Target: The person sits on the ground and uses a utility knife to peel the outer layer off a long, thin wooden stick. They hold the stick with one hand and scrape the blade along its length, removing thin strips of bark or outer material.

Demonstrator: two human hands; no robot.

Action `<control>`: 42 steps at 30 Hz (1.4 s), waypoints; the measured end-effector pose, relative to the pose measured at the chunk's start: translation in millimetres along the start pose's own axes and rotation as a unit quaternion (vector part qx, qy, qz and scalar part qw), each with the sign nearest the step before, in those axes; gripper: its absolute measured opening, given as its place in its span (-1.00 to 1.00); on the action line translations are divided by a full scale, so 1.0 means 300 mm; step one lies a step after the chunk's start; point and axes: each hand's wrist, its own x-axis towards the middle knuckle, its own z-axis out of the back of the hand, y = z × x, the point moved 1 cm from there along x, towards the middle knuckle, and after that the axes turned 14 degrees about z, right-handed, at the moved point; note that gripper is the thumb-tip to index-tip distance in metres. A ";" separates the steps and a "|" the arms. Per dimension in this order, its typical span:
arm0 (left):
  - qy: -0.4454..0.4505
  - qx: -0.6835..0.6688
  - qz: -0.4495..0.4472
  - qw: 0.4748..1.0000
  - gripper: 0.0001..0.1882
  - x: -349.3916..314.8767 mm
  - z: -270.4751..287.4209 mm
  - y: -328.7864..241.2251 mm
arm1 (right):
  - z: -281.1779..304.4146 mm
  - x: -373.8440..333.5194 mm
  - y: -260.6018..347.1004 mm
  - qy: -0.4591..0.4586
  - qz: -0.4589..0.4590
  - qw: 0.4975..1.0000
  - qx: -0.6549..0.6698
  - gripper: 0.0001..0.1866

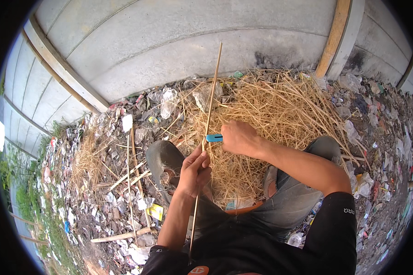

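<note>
Two denim-clad legs (291,199) lay nearest. By the left one, the left hand (193,173) pinched a long pale strip (214,87); just ahead, the right hand (240,138), apart from it, clenched a teal cutter (214,138) against the strip. The blade was unclear; firm pinching and shallow strokes away from the left hand seemed wise. Beyond lay straw-like shavings (280,105), then a concrete wall (170,52).

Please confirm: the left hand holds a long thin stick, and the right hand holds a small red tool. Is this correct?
Not quite: the small tool is blue, as the head view shows. The left hand does hold the long thin stick, and the right hand holds the tool.
</note>
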 end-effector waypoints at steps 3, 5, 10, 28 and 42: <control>-0.001 -0.003 -0.003 1.000 -0.64 0.017 0.000 0.015 | -0.011 0.051 -0.069 0.000 -0.026 0.999 -0.033 -0.86; 0.008 -0.030 0.020 0.999 -0.65 0.023 0.015 0.058 | -0.021 0.091 -0.163 -0.023 -0.059 0.997 -0.033 -0.85; 0.070 -0.067 0.091 0.991 -0.60 -0.116 -0.002 0.141 | 0.132 0.075 -0.360 -0.120 -0.135 0.983 0.020 -0.85; 0.104 -0.030 0.127 0.986 -0.63 -0.012 0.055 0.107 | 0.139 0.043 -0.440 -0.098 -0.182 0.978 0.002 -0.86; 0.000 0.200 -0.032 0.979 -0.59 0.110 0.024 -0.101 | 0.088 0.002 -0.102 -0.054 -0.064 0.996 -0.035 -0.85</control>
